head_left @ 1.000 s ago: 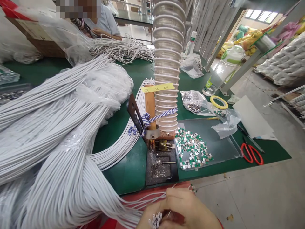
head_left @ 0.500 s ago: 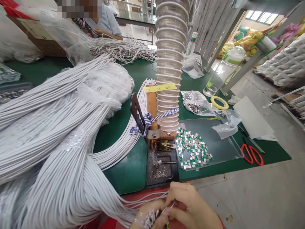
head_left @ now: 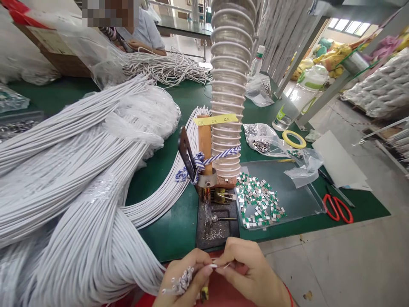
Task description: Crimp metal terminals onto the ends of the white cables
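Observation:
At the bottom centre my left hand point(head_left: 182, 266) is closed round a bunch of white cables point(head_left: 182, 281), their cut ends poking out over the fingers. Its thumb and forefinger pinch one white cable end point(head_left: 213, 266). My right hand point(head_left: 244, 266) is shut at the fingertips on the thin wire point(head_left: 227, 265) at that cable's tip. A small yellow and black piece point(head_left: 204, 293) shows under the left thumb; what it belongs to is hidden. Just beyond the hands lies a black metal base point(head_left: 217, 230) with solder-like scraps on it.
White cable bundles point(head_left: 79, 204) fill the left. A clear ribbed hose point(head_left: 228, 85) rises beside an orange post point(head_left: 205, 145) tied with rope. Small green-and-silver connectors point(head_left: 258, 200) lie on a tray point(head_left: 295, 192). Red-handled scissors point(head_left: 337, 209) lie right. Another person point(head_left: 143, 32) sits behind.
Both hands have moved up and slightly left, out of their overlap. One cable end now shows between the two sets of fingertips. The view has shifted slightly.

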`<state>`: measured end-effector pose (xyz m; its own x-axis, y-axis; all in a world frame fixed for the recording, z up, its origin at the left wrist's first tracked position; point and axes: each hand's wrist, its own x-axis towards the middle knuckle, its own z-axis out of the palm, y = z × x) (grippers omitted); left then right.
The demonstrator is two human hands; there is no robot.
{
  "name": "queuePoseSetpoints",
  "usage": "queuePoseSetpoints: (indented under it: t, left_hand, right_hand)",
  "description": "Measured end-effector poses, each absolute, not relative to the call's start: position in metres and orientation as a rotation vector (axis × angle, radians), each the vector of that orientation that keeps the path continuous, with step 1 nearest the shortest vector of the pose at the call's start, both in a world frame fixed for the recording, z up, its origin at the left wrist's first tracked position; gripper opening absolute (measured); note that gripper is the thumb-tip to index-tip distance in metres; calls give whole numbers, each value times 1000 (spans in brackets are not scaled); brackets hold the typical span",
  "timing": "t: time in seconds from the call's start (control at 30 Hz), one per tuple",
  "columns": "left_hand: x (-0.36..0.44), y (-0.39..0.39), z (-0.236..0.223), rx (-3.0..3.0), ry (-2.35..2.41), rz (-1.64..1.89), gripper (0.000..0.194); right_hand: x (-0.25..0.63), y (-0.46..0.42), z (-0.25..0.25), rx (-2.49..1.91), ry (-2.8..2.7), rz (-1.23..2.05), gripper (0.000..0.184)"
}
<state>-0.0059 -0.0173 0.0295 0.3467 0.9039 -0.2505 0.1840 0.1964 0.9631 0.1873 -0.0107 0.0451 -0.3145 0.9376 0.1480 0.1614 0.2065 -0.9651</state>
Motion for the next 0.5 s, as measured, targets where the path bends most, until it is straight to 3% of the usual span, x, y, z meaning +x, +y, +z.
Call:
queuePoseSetpoints:
  t: [0.2,0.5]
  left_hand:
    - [-10,7,38,1554,1131,719,31]
    - [-6,19,37,1444,1072,842,17]
  right_hand:
    - [184,-3,43,-1046,-1607,1221,14]
    - [183,1,37,-1106,-1593,1226,15]
